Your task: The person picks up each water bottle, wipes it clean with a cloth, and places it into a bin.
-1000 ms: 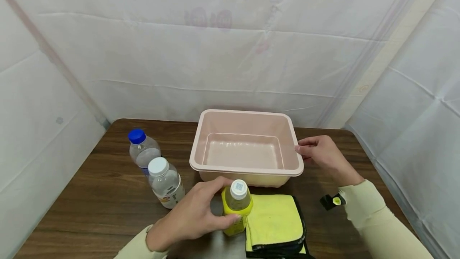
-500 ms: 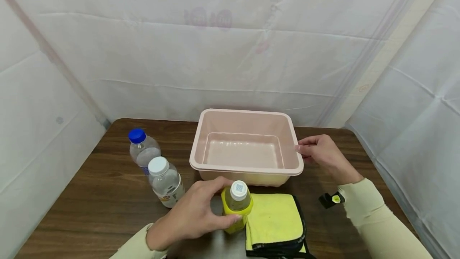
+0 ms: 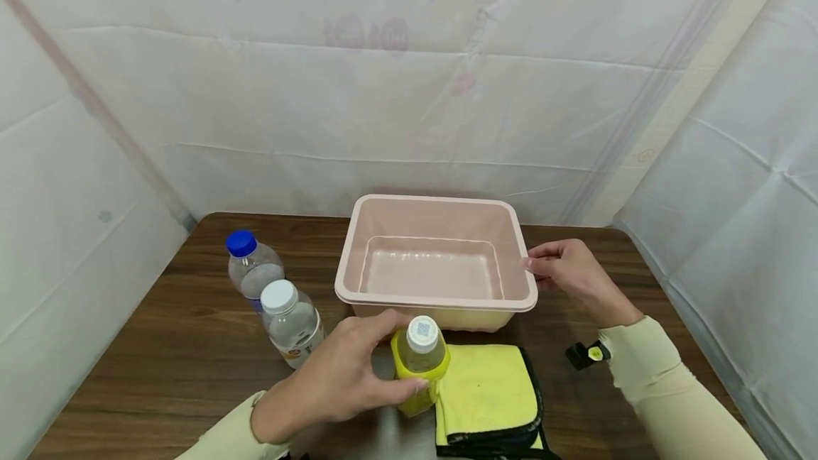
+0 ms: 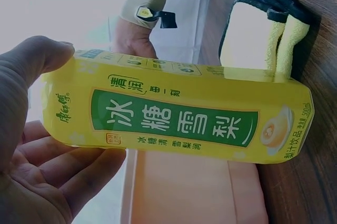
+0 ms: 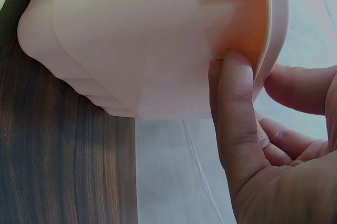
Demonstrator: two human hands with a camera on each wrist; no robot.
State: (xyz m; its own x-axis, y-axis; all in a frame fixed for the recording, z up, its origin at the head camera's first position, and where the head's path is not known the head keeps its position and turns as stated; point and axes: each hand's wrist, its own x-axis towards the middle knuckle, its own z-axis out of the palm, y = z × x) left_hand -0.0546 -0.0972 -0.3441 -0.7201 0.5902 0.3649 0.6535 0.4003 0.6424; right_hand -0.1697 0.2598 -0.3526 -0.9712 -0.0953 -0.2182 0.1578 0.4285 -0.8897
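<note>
My left hand [image 3: 341,368] holds a drink bottle [image 3: 423,360] with a white cap and a yellow label, thumb on one side and fingers on the other. Its green panel with Chinese characters faces the left wrist camera, where the bottle [image 4: 179,111] appears sideways. Whether its base touches the table cannot be told. Across the table, my right hand [image 3: 575,279] pinches the right rim of a pale pink plastic basin [image 3: 434,302]. The right wrist view has the thumb on the outer edge of the basin [image 5: 131,40] and fingers tucked under its lip.
A folded yellow cloth [image 3: 488,389] with black edging lies right beside the bottle. To the left stand a clear bottle with a blue cap [image 3: 255,268] and another with a white cap [image 3: 294,325]. White sheeting [image 3: 409,105] hangs behind the wooden table [image 3: 160,368].
</note>
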